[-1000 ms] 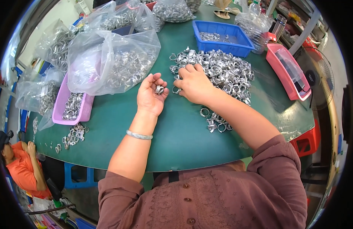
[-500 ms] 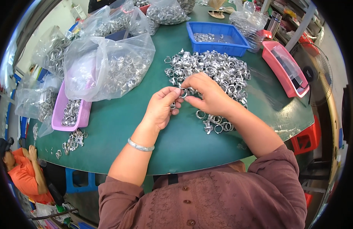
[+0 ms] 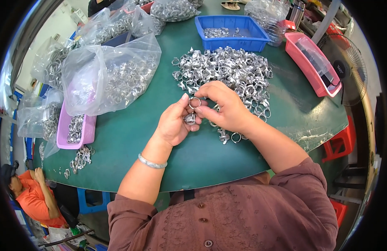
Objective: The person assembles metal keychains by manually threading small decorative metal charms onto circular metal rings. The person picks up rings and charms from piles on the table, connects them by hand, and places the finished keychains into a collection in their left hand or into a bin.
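My right hand (image 3: 227,104) pinches a silver metal ring (image 3: 194,103) between thumb and fingers, holding it up over the left palm. Curled fingers of my left hand (image 3: 173,122) hold another silver metal ring piece (image 3: 189,119), while the left thumb points up beside the pinched ring. Just beyond both hands, a large heap of silver metal ring pieces (image 3: 233,69) covers part of the green table (image 3: 131,154). A few loose rings lie partly behind my right wrist.
A blue tray (image 3: 233,43) with some small metal pieces stands behind the heap. Left of my hands are a clear bag of rings (image 3: 126,79) and a purple basket (image 3: 88,131). A pink basket (image 3: 310,62) stands at right. A person in orange (image 3: 39,201) sits far left.
My left thumb has lifted away from the ring, and the left hand has opened a little, showing the piece in its fingers. The whole view has shifted slightly.
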Demonstrator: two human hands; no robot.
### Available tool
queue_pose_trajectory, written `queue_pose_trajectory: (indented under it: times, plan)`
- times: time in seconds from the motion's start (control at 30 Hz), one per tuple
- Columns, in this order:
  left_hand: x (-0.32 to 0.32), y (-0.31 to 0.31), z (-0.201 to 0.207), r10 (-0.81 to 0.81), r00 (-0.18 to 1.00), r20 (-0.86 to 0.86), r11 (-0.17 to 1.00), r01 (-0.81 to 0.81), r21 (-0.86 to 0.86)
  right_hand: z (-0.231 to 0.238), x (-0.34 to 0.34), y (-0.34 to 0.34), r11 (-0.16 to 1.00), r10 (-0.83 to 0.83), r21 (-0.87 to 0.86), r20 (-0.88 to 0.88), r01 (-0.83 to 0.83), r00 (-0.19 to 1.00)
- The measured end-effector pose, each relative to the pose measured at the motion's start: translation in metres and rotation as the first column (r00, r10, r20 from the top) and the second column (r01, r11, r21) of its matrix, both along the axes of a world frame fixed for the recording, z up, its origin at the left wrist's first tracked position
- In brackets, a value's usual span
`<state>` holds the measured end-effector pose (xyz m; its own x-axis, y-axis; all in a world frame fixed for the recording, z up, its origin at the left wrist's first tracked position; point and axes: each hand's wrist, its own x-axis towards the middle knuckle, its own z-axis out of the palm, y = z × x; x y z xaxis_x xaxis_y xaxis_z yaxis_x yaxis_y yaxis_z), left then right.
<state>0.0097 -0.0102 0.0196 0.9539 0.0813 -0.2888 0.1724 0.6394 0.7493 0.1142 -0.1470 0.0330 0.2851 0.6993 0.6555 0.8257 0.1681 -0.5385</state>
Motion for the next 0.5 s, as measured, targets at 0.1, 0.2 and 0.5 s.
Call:
queue_pose_trajectory:
  times: [0.1, 0.2, 0.5]
  plan:
    - [0.0, 0.006, -0.004, -0.051, 0.996, 0.071, 0.998, 0.054, -0.043, 0.001, 0.007, -0.007, 0.999, -0.052, -0.017, -0.032, 0.051, 0.998]
    - [0.003, 0.008, -0.005, -0.042, 0.998, 0.042, 0.995, 0.045, -0.084, 0.004, 0.015, -0.015, 0.995, -0.078, -0.065, 0.028, 0.08, 0.997]
    - [0.003, 0.015, -0.008, -0.021, 0.998, 0.054, 0.966, 0.034, -0.258, 0.013, -0.002, -0.025, 0.793, 0.029, -0.536, 0.508, 0.289, 0.861]
